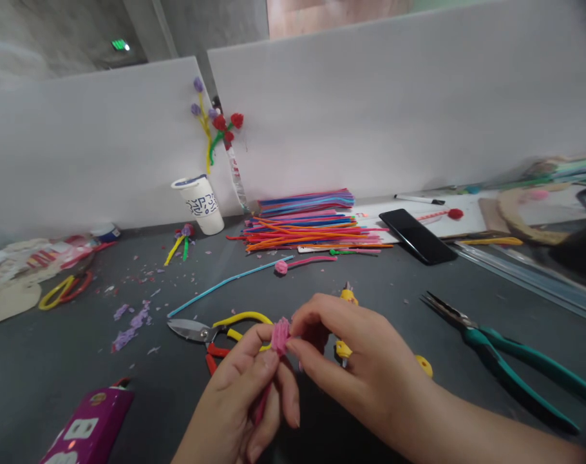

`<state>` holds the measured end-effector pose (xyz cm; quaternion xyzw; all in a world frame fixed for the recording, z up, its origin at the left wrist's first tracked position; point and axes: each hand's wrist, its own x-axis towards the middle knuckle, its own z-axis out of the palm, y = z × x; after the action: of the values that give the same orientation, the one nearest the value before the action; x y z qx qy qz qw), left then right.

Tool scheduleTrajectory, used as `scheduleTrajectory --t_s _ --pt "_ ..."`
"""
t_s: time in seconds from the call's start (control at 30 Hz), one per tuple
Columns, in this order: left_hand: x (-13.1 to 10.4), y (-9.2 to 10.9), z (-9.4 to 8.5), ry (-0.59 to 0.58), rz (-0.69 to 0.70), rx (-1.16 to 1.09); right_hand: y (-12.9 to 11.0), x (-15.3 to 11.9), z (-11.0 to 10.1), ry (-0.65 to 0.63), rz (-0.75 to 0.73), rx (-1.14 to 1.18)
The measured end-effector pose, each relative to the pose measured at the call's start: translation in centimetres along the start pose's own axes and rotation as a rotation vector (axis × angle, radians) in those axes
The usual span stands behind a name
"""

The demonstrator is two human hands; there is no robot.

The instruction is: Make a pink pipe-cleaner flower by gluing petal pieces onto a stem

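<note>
Between the thumb and fingers of my left hand [252,386], a bundle of coiled pink pipe cleaner [280,336] is held upright, its pink stem running down inside the palm. My right hand [351,354] pinches the bundle's right side with thumb and forefinger; the exact spot between the fingertips is partly hidden. Behind my left hand lie scissors with red and yellow handles [203,332], blades pointing left. Yellow bead-like pieces [344,349] show partly behind my right hand. Farther back lies a finished pink bud on a stem [282,267], beside a blue pipe cleaner [230,283].
Green-handled pliers [496,354] lie at the right, a purple box [93,425] at the lower left. Piles of coloured pipe cleaners [312,232], a white cup [201,205] and a black phone [417,236] stand or lie along the back, before a white partition [394,116]. Purple scraps [133,325] litter the left.
</note>
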<state>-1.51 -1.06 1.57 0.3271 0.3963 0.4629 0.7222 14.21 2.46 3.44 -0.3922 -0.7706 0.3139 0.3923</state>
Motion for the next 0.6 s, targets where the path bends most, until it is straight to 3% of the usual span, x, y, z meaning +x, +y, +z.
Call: scheduleTrajectory --t_s 0.33,0.6 --pt "0.0 -0.29 -0.15 0.036 0.033 0.131 -0.08 0.2 -0.02 -0.036 0.071 -0.016" --pt "-0.3 -0.07 -0.14 0.129 0.05 0.319 0.23 0.01 -0.25 -0.048 -0.045 -0.121"
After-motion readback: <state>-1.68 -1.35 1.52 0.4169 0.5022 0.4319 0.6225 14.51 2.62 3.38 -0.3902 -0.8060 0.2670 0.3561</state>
